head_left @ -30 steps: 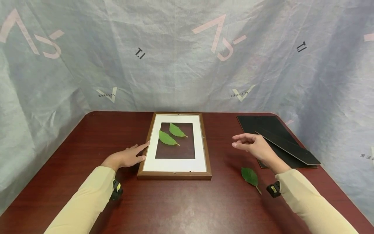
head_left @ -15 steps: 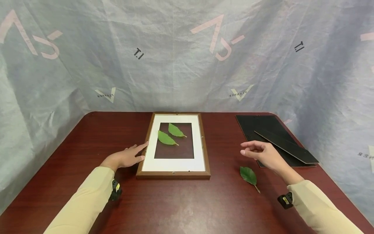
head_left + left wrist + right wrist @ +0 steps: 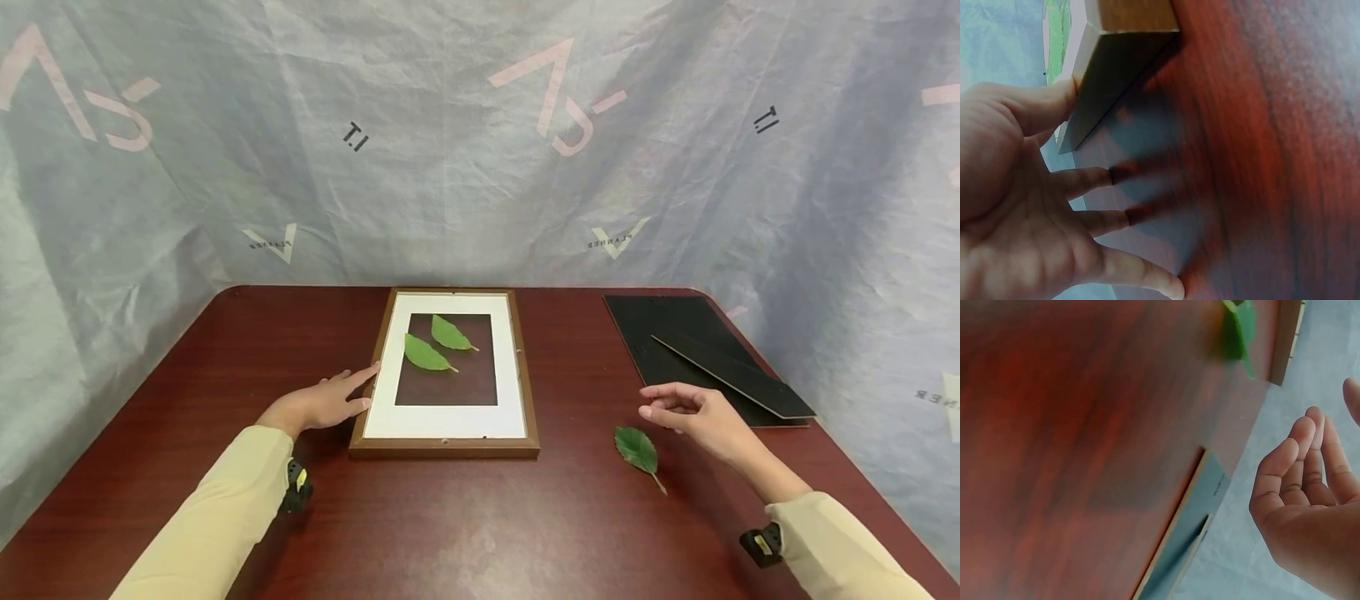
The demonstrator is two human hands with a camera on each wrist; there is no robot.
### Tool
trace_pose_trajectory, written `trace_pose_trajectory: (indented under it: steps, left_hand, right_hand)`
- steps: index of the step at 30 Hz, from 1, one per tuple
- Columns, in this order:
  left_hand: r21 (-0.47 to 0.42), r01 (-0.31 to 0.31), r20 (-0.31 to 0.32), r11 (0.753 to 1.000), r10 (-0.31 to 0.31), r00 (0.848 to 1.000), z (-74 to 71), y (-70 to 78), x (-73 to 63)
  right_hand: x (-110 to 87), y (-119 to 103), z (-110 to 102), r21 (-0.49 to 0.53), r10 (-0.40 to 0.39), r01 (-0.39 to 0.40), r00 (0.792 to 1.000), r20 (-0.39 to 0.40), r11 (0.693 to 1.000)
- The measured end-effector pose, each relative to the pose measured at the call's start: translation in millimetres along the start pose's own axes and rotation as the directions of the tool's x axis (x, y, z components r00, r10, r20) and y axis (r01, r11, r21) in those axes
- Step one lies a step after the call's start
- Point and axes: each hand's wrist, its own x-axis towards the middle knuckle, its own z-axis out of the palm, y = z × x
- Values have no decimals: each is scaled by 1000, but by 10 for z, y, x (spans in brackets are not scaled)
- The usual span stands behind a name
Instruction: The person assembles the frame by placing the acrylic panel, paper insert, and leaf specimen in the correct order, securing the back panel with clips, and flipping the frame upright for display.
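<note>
A brown picture frame (image 3: 444,450) with a white mat (image 3: 382,392) lies flat on the table. Two green leaves (image 3: 426,353) rest in it, the left one overlapping the mat's inner edge. My left hand (image 3: 318,404) touches the frame's left side with thumb and forefinger; in the left wrist view its other fingers (image 3: 1094,222) reach down to the tabletop. Over the table to the right, my right hand (image 3: 705,421) hovers with loosely bent fingers and holds nothing. Just left of and below it lies a third, darker green leaf (image 3: 636,450), stem toward me.
At the back right lies a black backing board (image 3: 652,321), with its stand flap (image 3: 738,375) raised at a slant. Reddish-brown tabletop (image 3: 450,525) surrounds these things. A grey printed cloth (image 3: 450,167) hangs behind the table.
My right hand has moved right and toward me, away from the frame and nearer the loose leaf. The left hand stays against the frame, and the leaves have not moved.
</note>
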Motion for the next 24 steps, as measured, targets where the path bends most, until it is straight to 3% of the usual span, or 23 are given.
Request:
trace_pose_trajectory:
  steps: [15, 24]
  left_hand:
    - [-2, -5, -10, 1000, 5, 1000, -1, 0, -8]
    - [1, -8, -9, 1000, 8, 1000, -5, -11, 0]
  right_hand:
    - [-208, 175, -4, 9, 95, -95, 995, 37, 995]
    - [-303, 221, 13, -43, 145, -143, 988, 50, 989]
